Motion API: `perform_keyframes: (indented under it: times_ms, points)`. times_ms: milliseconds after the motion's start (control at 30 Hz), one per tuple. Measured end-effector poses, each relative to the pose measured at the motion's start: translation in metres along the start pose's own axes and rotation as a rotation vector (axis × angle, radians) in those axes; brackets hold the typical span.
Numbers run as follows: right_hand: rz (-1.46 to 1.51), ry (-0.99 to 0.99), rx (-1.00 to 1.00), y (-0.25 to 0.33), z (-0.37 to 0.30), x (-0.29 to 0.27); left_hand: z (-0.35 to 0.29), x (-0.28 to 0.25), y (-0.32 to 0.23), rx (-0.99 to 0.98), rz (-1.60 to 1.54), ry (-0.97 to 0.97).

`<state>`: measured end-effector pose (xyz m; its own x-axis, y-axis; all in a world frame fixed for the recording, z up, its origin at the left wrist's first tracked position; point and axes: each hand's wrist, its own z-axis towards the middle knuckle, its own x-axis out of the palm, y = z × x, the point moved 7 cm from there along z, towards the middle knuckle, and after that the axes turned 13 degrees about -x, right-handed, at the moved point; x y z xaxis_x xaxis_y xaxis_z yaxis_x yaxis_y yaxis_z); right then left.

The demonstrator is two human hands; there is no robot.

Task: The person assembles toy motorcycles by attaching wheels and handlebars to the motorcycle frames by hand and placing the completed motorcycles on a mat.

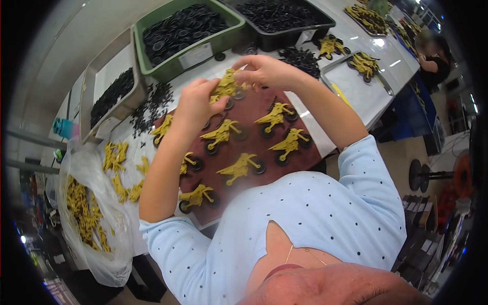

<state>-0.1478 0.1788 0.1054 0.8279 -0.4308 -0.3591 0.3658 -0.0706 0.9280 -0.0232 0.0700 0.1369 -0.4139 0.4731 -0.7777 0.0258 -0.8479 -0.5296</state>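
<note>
Above the far part of a dark red mat [300, 165], a yellow toy motorcycle [226, 85] is between my two hands. My left hand [197, 104] closes on its left end, thumb and forefinger around it. At the other end, the curled fingers of my right hand [262, 71] press on the toy; the fingertips are partly hidden. Dark wheels show under it. Several more yellow toy motorcycles with black wheels lie on the mat, such as one toy motorcycle [239, 168] near me and another toy motorcycle [277, 117] at the right.
Beyond the mat stand a green bin [190, 58] of black wheels, a black bin [284, 35] and a beige bin [109, 86] with small black parts. Loose black parts [152, 107] lie between. A plastic bag [96, 218] of yellow parts sits left. Another person [434, 56] is far right.
</note>
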Motion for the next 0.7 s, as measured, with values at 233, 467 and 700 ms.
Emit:
perform_keyframes:
  times_ms: [233, 467, 700]
  points:
    - [-0.161, -0.188, -0.012, -0.094, 0.016, -0.044, 0.061, 0.114, 0.020, 0.029, 0.205, 0.156]
    - [-0.489, -0.270, 0.003, -0.126, 0.025, -0.044, 0.071, 0.151, 0.041, -0.041, 0.238, 0.224]
    - [-0.514, -0.254, -0.099, -0.136, 0.024, -0.041, 0.069, 0.150, 0.033, -0.106, 0.339, 0.313]
